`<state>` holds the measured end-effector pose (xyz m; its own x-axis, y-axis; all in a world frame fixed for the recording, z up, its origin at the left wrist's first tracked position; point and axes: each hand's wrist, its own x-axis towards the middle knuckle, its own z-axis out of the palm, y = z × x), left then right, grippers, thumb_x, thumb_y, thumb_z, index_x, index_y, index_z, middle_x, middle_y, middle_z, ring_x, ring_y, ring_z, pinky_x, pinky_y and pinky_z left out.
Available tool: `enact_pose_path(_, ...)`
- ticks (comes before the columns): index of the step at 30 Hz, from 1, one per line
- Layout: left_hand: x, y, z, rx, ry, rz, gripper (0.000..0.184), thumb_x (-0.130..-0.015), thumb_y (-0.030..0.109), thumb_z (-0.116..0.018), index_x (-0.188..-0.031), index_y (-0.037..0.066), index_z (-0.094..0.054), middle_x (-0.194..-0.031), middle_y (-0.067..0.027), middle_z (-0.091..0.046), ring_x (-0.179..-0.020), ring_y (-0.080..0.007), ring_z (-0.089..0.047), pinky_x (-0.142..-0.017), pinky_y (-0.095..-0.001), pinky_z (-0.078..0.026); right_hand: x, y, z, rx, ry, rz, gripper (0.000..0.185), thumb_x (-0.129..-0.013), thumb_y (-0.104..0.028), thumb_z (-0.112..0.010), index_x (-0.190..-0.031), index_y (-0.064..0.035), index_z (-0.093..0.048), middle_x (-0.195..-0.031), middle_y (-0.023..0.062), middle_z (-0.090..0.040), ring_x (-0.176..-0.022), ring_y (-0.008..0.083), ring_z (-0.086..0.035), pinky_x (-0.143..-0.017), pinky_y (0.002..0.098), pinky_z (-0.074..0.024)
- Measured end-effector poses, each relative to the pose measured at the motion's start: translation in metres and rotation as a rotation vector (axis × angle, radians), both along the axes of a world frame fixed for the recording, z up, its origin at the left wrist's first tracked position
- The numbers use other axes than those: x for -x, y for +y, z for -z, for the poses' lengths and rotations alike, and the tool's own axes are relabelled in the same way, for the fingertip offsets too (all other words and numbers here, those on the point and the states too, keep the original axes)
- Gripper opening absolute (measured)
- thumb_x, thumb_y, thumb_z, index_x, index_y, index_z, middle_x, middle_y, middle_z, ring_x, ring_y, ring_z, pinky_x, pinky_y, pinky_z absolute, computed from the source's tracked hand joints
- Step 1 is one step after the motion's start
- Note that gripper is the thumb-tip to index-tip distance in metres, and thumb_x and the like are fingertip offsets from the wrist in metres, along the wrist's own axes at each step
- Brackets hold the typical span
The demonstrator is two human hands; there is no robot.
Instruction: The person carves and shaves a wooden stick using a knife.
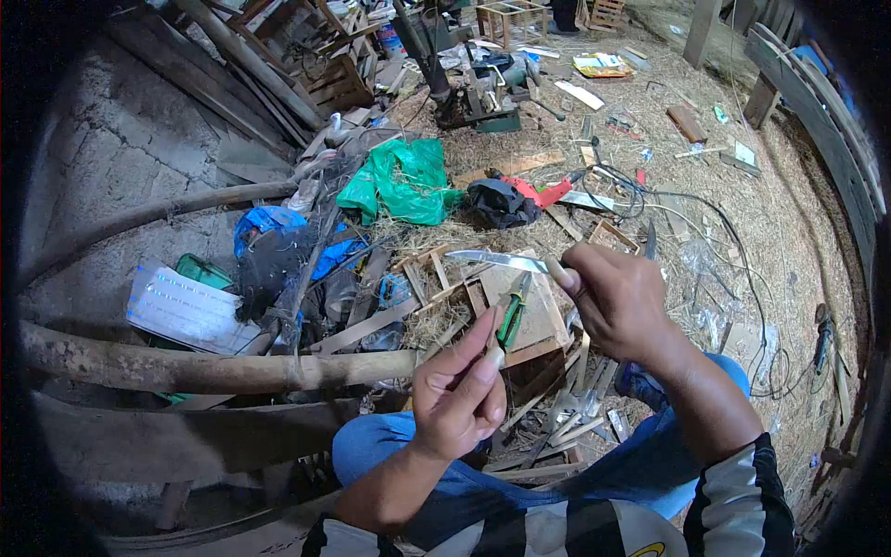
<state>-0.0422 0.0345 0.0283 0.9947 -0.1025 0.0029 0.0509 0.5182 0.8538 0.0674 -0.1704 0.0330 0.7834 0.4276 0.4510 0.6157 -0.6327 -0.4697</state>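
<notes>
My right hand [617, 302] is closed around the pale handle of a knife [501, 260], whose bright blade points left across the middle of the head view. Lower and to the left, my left hand [455, 395] is raised with thumb and fingers pinched together. Whatever lies in that pinch is too small to make out. Just past its fingertips are green-handled pliers [510, 320], seen against a wooden box [538, 325]; whether they touch my left hand I cannot tell. The knife blade is above the pliers, apart from my left hand.
A bamboo pole [213, 367] crosses the left side. Beyond my hands lie a green plastic bag [404, 181], a red power tool [548, 192] with a black cord, and a metal vise [492, 93]. Wood scraps [557, 436] and shavings cover the ground between my legs.
</notes>
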Motion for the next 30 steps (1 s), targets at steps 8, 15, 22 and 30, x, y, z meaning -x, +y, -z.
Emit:
enact_pose_path(8,-0.001,-0.002,-0.006,0.013,0.115,0.014,0.045,-0.104,0.008,-0.040,-0.149,0.007,-0.038,-0.055,-0.0034,-0.044,-0.036,-0.0074,-0.034,-0.036,-0.0233,-0.037,0.024,0.013,-0.002,-0.005,0.005,-0.254,0.019,-0.090,-0.030,-0.063,-0.090,-0.0124,-0.056,-0.069,0.0081,-0.054,-0.059,0.0290,-0.062,-0.047,0.0418,-0.0460)
enact_pose_path(15,0.001,-0.002,-0.002,-0.003,0.039,0.021,0.045,-0.104,0.008,-0.043,-0.148,0.006,-0.040,-0.058,-0.0053,-0.052,-0.038,-0.0065,-0.036,-0.036,-0.0222,-0.035,0.010,0.004,0.003,-0.004,-0.020,-0.184,0.021,-0.092,-0.031,-0.062,-0.089,-0.0115,-0.056,-0.070,0.0085,-0.057,-0.059,0.0311,-0.062,-0.047,0.0439,-0.0454)
enact_pose_path(22,0.000,-0.006,0.006,-0.110,-0.043,-0.072,0.046,-0.103,0.007,-0.043,-0.149,0.006,-0.039,-0.059,-0.0065,-0.052,-0.038,-0.0070,-0.034,-0.036,-0.0225,-0.035,0.020,0.009,-0.003,-0.080,0.000,-0.201,0.019,-0.091,-0.029,-0.063,-0.090,-0.0112,-0.056,-0.069,0.0080,-0.056,-0.060,0.0304,-0.062,-0.048,0.0433,-0.0449)
enact_pose_path(30,0.001,-0.006,0.003,0.003,0.060,-0.002,0.042,-0.103,0.009,-0.048,-0.145,0.013,-0.048,-0.061,-0.0038,-0.052,-0.041,-0.0057,-0.037,-0.036,-0.0204,-0.031,0.020,0.009,-0.001,-0.010,-0.013,-0.228,0.018,-0.090,-0.029,-0.063,-0.090,-0.0120,-0.056,-0.069,0.0082,-0.056,-0.058,0.0303,-0.062,-0.047,0.0427,-0.0458)
